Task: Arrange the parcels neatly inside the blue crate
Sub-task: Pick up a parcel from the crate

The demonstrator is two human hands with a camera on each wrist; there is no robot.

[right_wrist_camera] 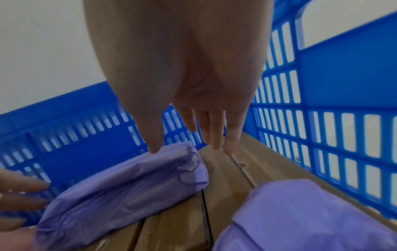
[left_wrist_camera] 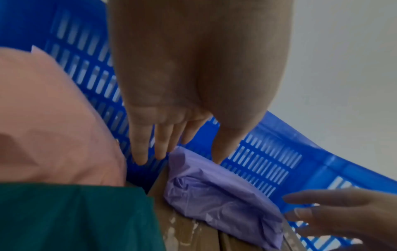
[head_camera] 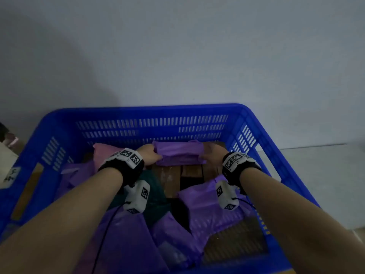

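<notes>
At twelve o'clock in the slatted blue plastic crate, against its far wall, lies the crumpled purple plastic-wrapped parcel. The left hand and right hand flank its ends, fingers straight, thumbs touching the wrap, gripping nothing. Best press both ends evenly, squaring it to the wall.

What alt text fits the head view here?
Two hands, left and right, flank a purple parcel at the far wall of a blue crate. More purple, pink and green parcels lie nearer.
</notes>
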